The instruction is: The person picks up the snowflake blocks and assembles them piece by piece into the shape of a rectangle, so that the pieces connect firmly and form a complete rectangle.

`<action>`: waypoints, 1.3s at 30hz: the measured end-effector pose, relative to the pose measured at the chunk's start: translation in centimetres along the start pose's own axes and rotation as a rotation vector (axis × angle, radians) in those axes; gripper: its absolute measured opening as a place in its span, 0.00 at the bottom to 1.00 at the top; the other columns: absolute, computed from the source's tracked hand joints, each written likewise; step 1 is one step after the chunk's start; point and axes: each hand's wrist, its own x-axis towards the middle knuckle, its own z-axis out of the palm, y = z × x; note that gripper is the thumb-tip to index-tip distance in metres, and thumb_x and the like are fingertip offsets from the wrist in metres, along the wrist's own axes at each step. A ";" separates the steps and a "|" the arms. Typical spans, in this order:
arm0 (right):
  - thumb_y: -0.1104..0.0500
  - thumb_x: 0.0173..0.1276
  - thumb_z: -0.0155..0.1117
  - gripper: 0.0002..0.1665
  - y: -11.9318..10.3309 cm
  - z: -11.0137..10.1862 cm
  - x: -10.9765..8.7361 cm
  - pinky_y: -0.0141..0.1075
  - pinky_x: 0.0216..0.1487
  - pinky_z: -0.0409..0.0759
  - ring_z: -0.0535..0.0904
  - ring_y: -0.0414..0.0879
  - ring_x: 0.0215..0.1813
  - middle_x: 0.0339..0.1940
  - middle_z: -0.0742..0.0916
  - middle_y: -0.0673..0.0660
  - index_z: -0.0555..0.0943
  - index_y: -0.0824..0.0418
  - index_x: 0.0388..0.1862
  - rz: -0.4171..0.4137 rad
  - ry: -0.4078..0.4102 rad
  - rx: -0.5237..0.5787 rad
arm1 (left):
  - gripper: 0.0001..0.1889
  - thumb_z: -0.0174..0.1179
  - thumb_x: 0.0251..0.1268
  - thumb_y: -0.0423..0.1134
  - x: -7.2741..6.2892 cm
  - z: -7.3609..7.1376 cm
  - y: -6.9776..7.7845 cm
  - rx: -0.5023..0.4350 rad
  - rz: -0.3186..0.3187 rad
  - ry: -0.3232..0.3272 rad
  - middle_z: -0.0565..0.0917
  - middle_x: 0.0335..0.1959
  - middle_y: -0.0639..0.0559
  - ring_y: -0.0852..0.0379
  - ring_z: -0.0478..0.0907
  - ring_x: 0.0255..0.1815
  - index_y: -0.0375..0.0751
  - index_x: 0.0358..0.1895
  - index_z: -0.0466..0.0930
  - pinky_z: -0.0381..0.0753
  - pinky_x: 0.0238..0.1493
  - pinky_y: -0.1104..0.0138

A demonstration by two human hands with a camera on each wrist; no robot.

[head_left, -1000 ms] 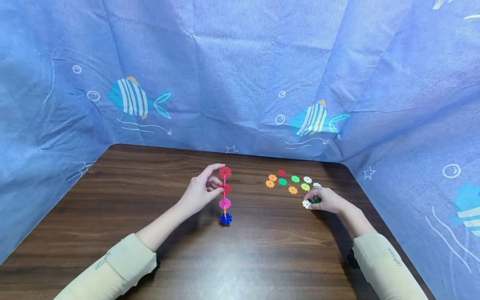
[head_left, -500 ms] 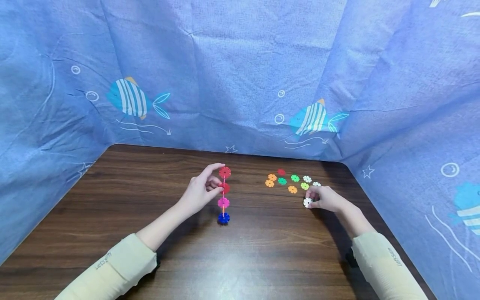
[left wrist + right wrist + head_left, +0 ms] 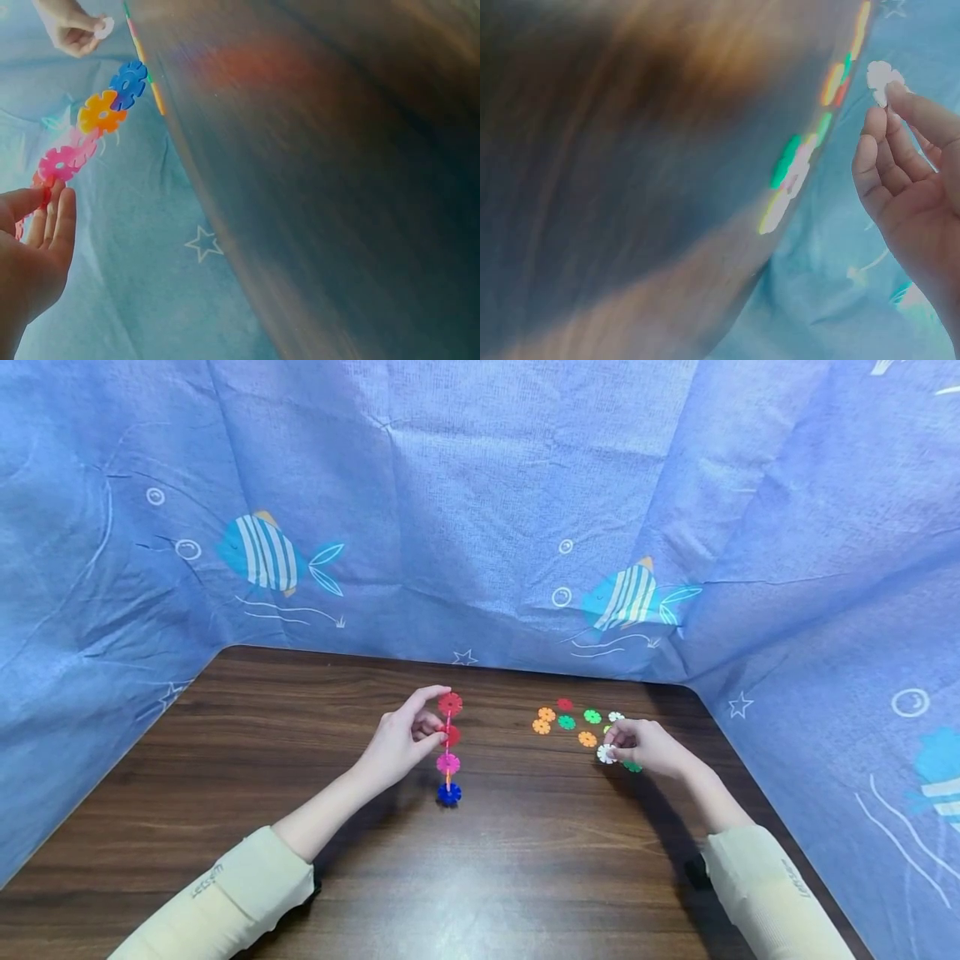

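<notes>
My left hand pinches a chain of interlocking plastic flower discs by its red part, thumb on one side and fingers on the other. From top to bottom in the head view come red discs, a pink disc and a blue disc. An orange disc shows between pink and blue in the left wrist view. At the right, my right hand holds a white flower disc between thumb and fingers, above the table. A dark green disc lies just below that hand.
Several loose discs lie on the brown table at the back right: a red disc, orange discs, green discs and a white disc. My right hand partly hides others. A blue fish-print cloth hangs behind the table.
My right hand has risen slightly off the table with the white disc, uncovering the dark green disc beneath. The left hand and chain have barely moved.
</notes>
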 end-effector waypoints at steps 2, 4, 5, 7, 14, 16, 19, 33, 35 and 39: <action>0.64 0.57 0.69 0.07 -0.7 -0.2 0.2 0.30 0.30 0.75 0.77 0.38 0.27 0.24 0.82 0.50 0.79 0.59 0.32 0.007 0.014 0.021 | 0.31 0.66 0.55 0.28 0.0 0.0 0.1 0.000 0.003 0.007 0.83 0.26 0.55 0.64 0.79 0.26 0.50 0.62 0.67 0.80 0.30 0.70; 0.65 0.57 0.69 0.07 -1.3 -0.4 0.4 0.30 0.30 0.76 0.77 0.38 0.27 0.25 0.82 0.51 0.79 0.60 0.32 0.007 0.027 0.040 | 0.31 0.66 0.55 0.27 0.0 -0.1 0.1 0.000 0.005 0.013 0.83 0.26 0.54 0.64 0.79 0.26 0.50 0.62 0.68 0.80 0.30 0.70; 0.65 0.57 0.69 0.07 -1.6 -0.5 0.5 0.30 0.29 0.76 0.77 0.38 0.27 0.25 0.83 0.51 0.79 0.60 0.32 0.012 0.036 0.051 | 0.31 0.66 0.54 0.27 0.1 -0.1 0.1 -0.002 0.006 0.015 0.83 0.26 0.54 0.64 0.79 0.26 0.49 0.62 0.68 0.81 0.30 0.70; 0.64 0.58 0.69 0.06 -2.3 -0.8 0.6 0.30 0.29 0.77 0.78 0.38 0.27 0.25 0.83 0.51 0.79 0.60 0.32 0.016 0.063 0.065 | 0.31 0.66 0.54 0.27 0.1 -0.1 0.1 0.000 0.007 0.019 0.83 0.26 0.54 0.64 0.80 0.26 0.49 0.62 0.68 0.81 0.31 0.70; 0.64 0.59 0.68 0.06 -5.3 -1.8 1.4 0.31 0.27 0.77 0.82 0.47 0.28 0.26 0.84 0.53 0.79 0.61 0.34 -0.023 0.173 0.073 | 0.31 0.66 0.54 0.27 0.1 0.1 0.1 0.010 0.021 0.030 0.83 0.26 0.55 0.64 0.79 0.26 0.49 0.62 0.69 0.80 0.31 0.70; 0.64 0.59 0.68 0.07 -6.3 -2.2 1.5 0.31 0.27 0.77 0.82 0.48 0.28 0.26 0.84 0.53 0.80 0.60 0.35 -0.033 0.199 0.065 | 0.31 0.66 0.54 0.27 0.2 0.1 0.1 0.014 0.021 0.032 0.83 0.26 0.55 0.64 0.79 0.26 0.49 0.62 0.69 0.80 0.30 0.70; 0.62 0.60 0.69 0.07 -7.8 -2.5 1.6 0.31 0.28 0.78 0.82 0.46 0.29 0.27 0.84 0.53 0.80 0.60 0.36 -0.037 0.237 0.068 | 0.30 0.66 0.54 0.27 0.2 0.1 0.2 0.011 0.021 0.035 0.83 0.26 0.55 0.64 0.79 0.26 0.47 0.62 0.69 0.80 0.30 0.70; 0.60 0.60 0.69 0.13 -13.1 -2.2 2.1 0.32 0.27 0.81 0.85 0.42 0.28 0.28 0.87 0.61 0.79 0.64 0.42 -0.099 0.401 0.306 | 0.30 0.66 0.54 0.27 0.2 0.4 0.6 0.006 0.024 0.050 0.83 0.26 0.54 0.64 0.80 0.26 0.47 0.61 0.70 0.80 0.31 0.70; 0.63 0.59 0.69 0.14 -13.7 -1.8 2.2 0.34 0.26 0.82 0.85 0.41 0.26 0.29 0.87 0.64 0.79 0.66 0.42 -0.122 0.402 0.377 | 0.30 0.66 0.54 0.27 0.1 0.5 0.8 0.002 0.022 0.045 0.83 0.26 0.54 0.63 0.80 0.27 0.48 0.61 0.70 0.81 0.31 0.70; 0.65 0.60 0.68 0.13 -15.1 -1.1 2.2 0.36 0.26 0.82 0.85 0.45 0.25 0.28 0.87 0.62 0.78 0.70 0.42 -0.151 0.375 0.520 | 0.30 0.65 0.55 0.27 0.0 0.5 0.9 0.000 0.018 0.050 0.83 0.27 0.54 0.63 0.80 0.27 0.49 0.61 0.70 0.80 0.31 0.70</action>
